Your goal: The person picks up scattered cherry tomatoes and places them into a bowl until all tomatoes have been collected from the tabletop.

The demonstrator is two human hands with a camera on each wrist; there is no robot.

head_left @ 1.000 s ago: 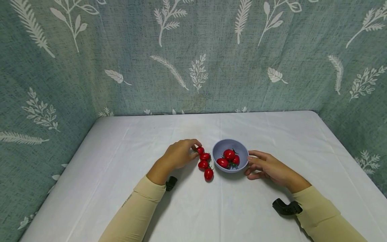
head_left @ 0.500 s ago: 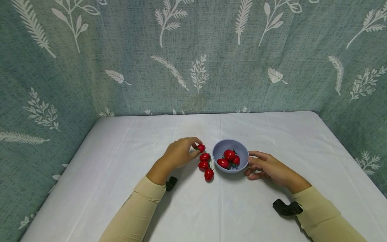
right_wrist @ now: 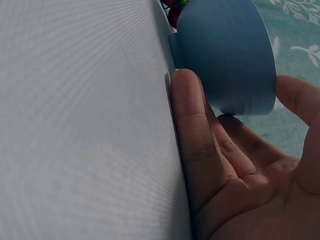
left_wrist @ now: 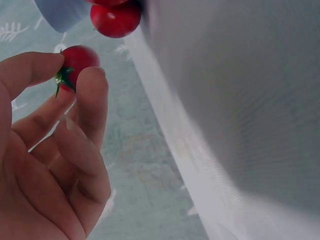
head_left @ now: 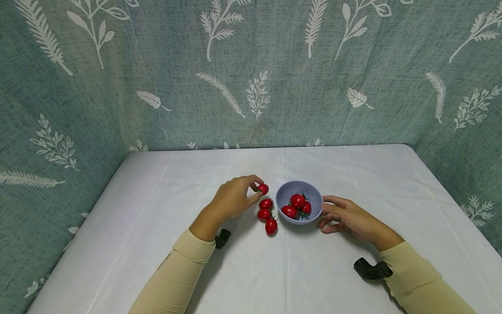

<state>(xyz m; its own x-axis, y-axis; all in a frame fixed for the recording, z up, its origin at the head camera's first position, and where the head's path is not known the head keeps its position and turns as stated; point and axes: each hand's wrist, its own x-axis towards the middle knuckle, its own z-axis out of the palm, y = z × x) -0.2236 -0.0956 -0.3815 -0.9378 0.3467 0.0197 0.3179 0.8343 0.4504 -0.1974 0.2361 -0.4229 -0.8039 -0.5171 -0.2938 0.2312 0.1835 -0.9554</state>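
Note:
My left hand [head_left: 234, 196] pinches a cherry tomato [head_left: 263, 189] between thumb and fingertips, left of the bowl. In the left wrist view the tomato [left_wrist: 79, 64] shows its green calyx. Several more cherry tomatoes [head_left: 264, 214] lie in a row on the table between that hand and the bowl. A small lavender-blue bowl [head_left: 283, 192] holds several red cherry tomatoes [head_left: 297, 201] with green stems. At its right side is my right hand [head_left: 349, 218], fingers extended along the outer wall. In the right wrist view the thumb reaches the rim of the bowl [right_wrist: 227, 50].
A white cloth covers the table [head_left: 313, 274]. Behind it and along both sides hangs a green-grey curtain [head_left: 251, 96] with white leaf prints. Black wrist devices [head_left: 372, 269] sit at both beige sleeves.
The left hand has lifted the pinched tomato off the top of the row and shifted it slightly up and right, toward the bowl. The right hand and the bowl have stayed in place.

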